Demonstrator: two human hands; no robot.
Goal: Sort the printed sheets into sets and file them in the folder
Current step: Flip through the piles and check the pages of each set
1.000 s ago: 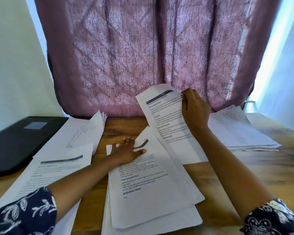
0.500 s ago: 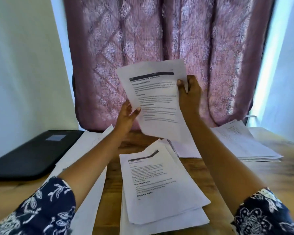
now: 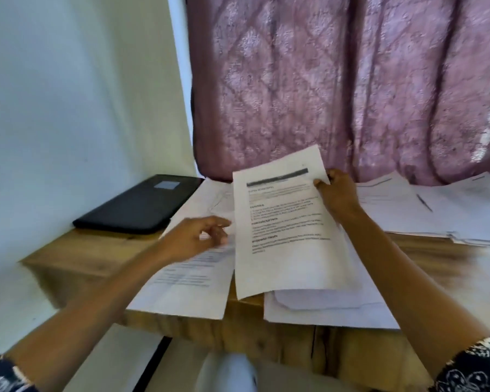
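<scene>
Far left: black folder (image 3: 137, 206), closed, flat on the back left corner of the table (image 3: 77, 250), well apart from both hands. Next, left pile (image 3: 187, 281) of printed sheets, long axis running from the near table edge back toward the folder, top corner almost at it. Left hand (image 3: 198, 236) is over this pile, fingers loosely spread, gripping nothing; blurred, so cannot tell if it rests on the pile or if its fingertips touch the paper beside it. Just right of it: one sheet (image 3: 286, 236), lifted, text up, long axis near-to-far, header end tilted up toward the curtain (image 3: 337, 94). Right hand (image 3: 338, 193) pinches the sheet's top right corner, thumb on the printed face. Under the sheet's lower end lies the middle pile (image 3: 323, 309); further right and back, right pile (image 3: 436, 210), loosely fanned. Key relation: the sheet's left edge is just beside the left pile and the free left hand, so that pile looks like the nearest drop spot, with the left hand nearer to steady it. The folder lies beyond, leftward and back. Judgement: sorting step, filing not yet begun.
</scene>
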